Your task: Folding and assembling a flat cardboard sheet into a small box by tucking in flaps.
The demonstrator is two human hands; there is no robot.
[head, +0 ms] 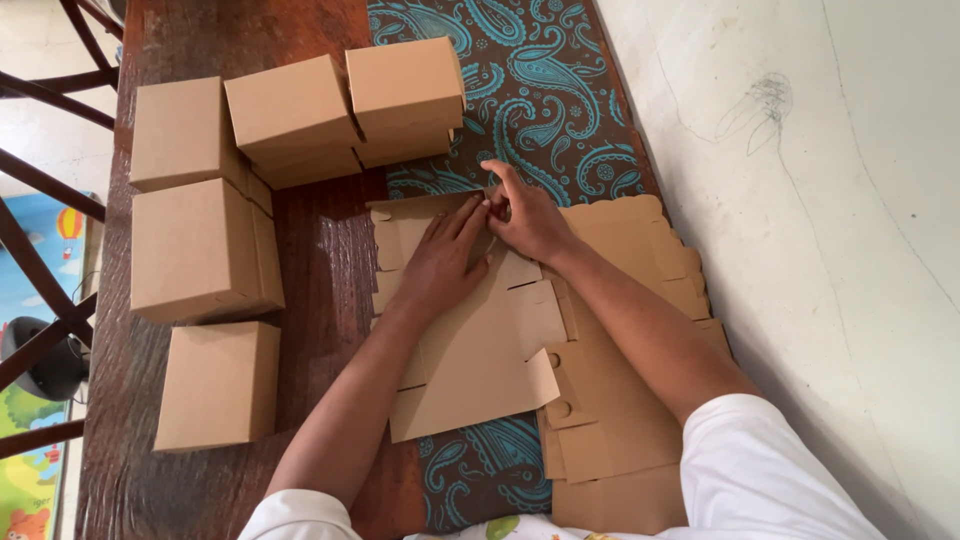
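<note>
Left hand (pixel 440 265) fingers flat, spread on cardboard sheet (pixel 470 350); right hand (pixel 530 220) fingers pinching its flap.

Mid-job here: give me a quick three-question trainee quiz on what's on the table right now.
1. How many assembled cardboard boxes stand on the table?
2. True or false: both hands rest on the flat cardboard blank.
3. The stack of unfolded blanks lies: A) left of the hands, B) under the right forearm, C) on the floor.

Key:
1. Five assembled cardboard boxes on the wooden table.
2. True: the left hand presses the flat cardboard blank flat, and the right hand pinches its far edge with its fingers.
3. B: the stack of unfolded blanks lies on the paisley cloth.
</note>
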